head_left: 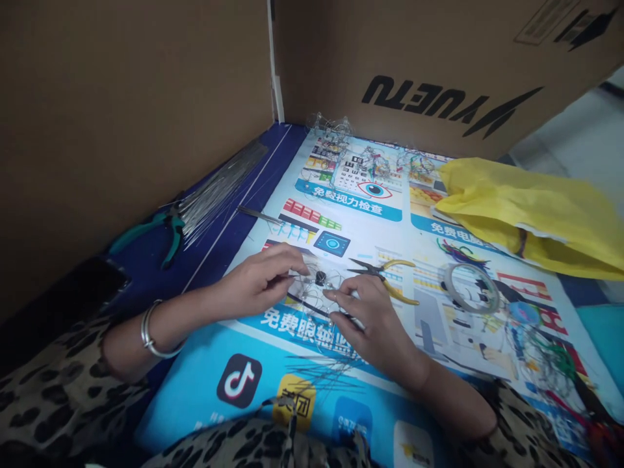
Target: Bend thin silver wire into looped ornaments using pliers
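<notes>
A piece bent from thin silvery wire, with a small dark part [320, 278] at its middle, lies between my two hands over the printed sheet. My left hand [268, 276] grips its left side with thumb and fingers close together. From the right, my right hand [373, 318] pinches the wire piece with its thumb and forefinger; the exact contact is too fine to make out. Just beyond my right hand lie yellow-handled pliers [385, 272], their jaws pointing left. Several loose straight wires [322, 374] lie near my body.
A bundle of straight wires [219, 188] and teal-handled cutters [173, 237] lie at the left. Tangled wire pieces [375, 162] sit at the back, others [546, 357] at the right. A roll of tape [451, 292] and a yellow bag [531, 208] are right. Cardboard [390, 52] walls the back.
</notes>
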The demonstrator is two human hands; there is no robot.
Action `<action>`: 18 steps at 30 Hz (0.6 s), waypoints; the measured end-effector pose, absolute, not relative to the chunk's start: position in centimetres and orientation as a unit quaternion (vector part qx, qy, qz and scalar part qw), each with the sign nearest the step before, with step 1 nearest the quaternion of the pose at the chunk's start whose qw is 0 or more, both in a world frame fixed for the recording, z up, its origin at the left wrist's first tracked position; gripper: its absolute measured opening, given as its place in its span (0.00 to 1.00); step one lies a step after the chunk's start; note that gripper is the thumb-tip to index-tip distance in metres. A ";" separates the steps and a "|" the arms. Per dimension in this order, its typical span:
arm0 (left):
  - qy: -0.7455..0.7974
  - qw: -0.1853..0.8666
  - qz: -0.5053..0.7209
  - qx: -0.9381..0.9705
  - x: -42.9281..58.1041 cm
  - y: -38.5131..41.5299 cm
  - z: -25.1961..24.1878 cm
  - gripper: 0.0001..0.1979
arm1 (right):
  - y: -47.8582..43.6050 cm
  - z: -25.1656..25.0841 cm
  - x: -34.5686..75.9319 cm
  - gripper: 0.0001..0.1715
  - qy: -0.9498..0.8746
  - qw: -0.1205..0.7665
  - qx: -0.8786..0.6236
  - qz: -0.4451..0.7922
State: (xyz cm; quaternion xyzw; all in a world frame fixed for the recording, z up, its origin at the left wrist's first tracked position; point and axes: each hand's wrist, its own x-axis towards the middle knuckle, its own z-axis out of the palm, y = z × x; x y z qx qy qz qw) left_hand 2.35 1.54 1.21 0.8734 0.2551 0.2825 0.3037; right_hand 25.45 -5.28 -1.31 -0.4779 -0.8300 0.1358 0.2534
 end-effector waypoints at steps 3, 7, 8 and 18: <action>0.247 0.293 0.297 0.875 2.5 1.6 1.0 0.16 | -5.3 -1.3 25.4 0.17 -0.833 0.261 -0.471 0.129; 0.228 0.302 0.262 0.888 2.6 1.4 0.7 0.21 | -5.3 -1.2 25.3 0.15 -0.833 0.270 -0.466 0.125; 0.225 0.304 0.252 0.891 2.6 1.4 0.6 0.21 | -5.3 -1.2 25.3 0.15 -0.832 0.272 -0.466 0.125; 0.220 0.322 0.223 0.893 2.6 1.3 0.2 0.20 | -5.4 -1.3 25.4 0.14 -0.833 0.269 -0.467 0.124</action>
